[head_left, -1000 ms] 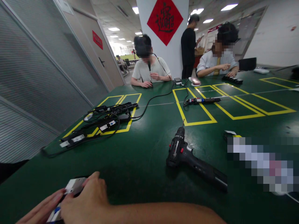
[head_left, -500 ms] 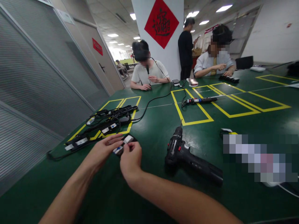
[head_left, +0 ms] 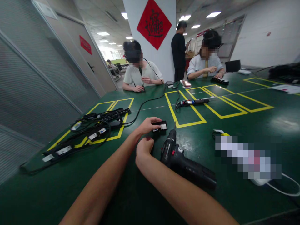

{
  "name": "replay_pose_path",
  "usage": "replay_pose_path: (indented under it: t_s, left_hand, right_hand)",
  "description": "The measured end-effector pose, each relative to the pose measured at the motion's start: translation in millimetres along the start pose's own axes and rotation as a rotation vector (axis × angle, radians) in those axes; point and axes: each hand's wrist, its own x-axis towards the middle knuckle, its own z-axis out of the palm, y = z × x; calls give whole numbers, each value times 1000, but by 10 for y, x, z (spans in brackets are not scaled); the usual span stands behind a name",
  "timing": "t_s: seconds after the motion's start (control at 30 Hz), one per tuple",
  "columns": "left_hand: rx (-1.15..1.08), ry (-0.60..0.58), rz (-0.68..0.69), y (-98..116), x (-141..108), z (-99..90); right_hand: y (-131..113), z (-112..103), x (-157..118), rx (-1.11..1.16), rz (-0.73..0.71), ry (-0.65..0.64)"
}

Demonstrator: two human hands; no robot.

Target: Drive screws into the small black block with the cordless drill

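My left hand (head_left: 150, 125) reaches out over the table, its fingers closed on the near left side of a small black box with a white label (head_left: 164, 123). Just below and nearer to me, my right hand (head_left: 144, 147) is curled shut, apart from the box. The back of the hand hides its fingertips, so anything in them cannot be made out. To the right of both hands a black cordless drill (head_left: 187, 162) lies on its side, its bit pointing away from me, close to the box.
Black cabled devices with white labels (head_left: 97, 133) lie on the left of the green table (head_left: 140, 200). A pen-like electric tool (head_left: 195, 102) rests in a yellow taped rectangle. A blurred white object (head_left: 260, 180) is at right. Two people (head_left: 144, 73) (head_left: 205, 64) work across the table.
My left hand and the black box have moved right, towards the drill bit. My right hand has come off the box and now sits lower. The view has shifted slightly right.
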Motion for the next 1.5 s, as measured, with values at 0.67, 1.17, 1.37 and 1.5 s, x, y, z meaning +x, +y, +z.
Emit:
replay_pose_path:
  t_s: [0.67,1.17,1.37,1.5]
  left_hand:
    - [399,364,317,-175,-271,259]
    - [421,394,357,-193,-313,376]
    - [375,408,327,-292,-245,362]
    - [343,419,326,-297,-230,366]
  right_hand:
    - [-138,-1961,-497,-1413,-833,-233]
    - [-174,-2185,-79,-1231,-746,-359]
    - [-483,-2319,-109,-747,-712,-266]
    - [-492,-2378,-108,-485,-677,-235]
